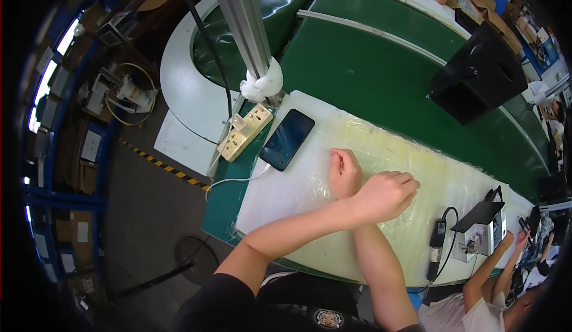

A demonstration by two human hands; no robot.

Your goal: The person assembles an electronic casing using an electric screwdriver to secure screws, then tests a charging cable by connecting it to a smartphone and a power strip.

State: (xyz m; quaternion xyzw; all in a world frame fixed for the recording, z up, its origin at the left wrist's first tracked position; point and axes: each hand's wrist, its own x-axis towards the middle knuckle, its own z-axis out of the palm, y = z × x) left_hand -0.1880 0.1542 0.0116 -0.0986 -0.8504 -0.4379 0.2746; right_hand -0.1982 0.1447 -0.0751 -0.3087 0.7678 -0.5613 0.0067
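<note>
My forearms cross over the pale, plastic-covered work surface [310, 237], the left one on top. My left hand [387, 196] lies to the right of the other with its fingers curled into a loose fist, its back facing up. Beyond the crossing, my right hand [345, 172] is also closed in a fist, and nothing shows in it. To the left of it a black smartphone [288, 139] lies flat on the sheet, apart from both hands. A white charging cable [238, 179] is plugged into the phone's near end.
A cream power strip [245, 132] lies beside the phone, near a metal post [241, 25]. A green conveyor belt [357, 64] runs behind, with a black speaker [478, 74] above it. At right are a black corded tool [438, 242], a small device [482, 228] and a co-worker's arms [485, 272].
</note>
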